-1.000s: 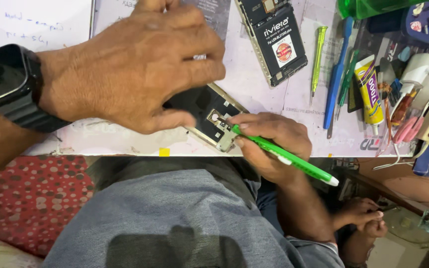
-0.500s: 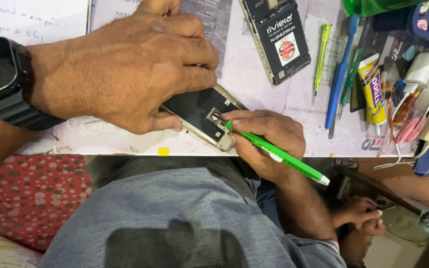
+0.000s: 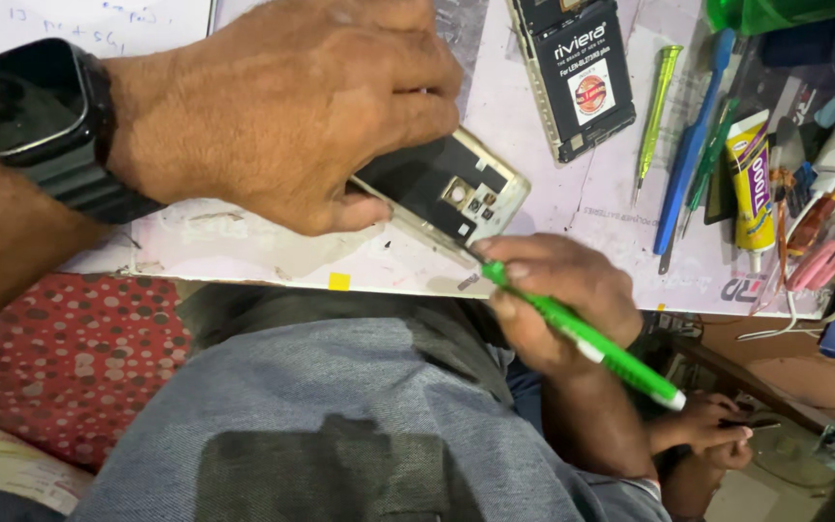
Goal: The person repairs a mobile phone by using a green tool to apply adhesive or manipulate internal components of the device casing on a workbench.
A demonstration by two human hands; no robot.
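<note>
Pinching a green screwdriver (image 3: pixel 582 338), the right hand (image 3: pixel 558 295) was seen with its tip set at the opened phone's (image 3: pixel 446 193) lower edge. The phone was clamped to the work mat (image 3: pixel 572 208) by the left hand (image 3: pixel 282 106). A second phone body (image 3: pixel 577 77) lay at one o'clock, with a glue tube (image 3: pixel 751 184) at three o'clock.
</note>
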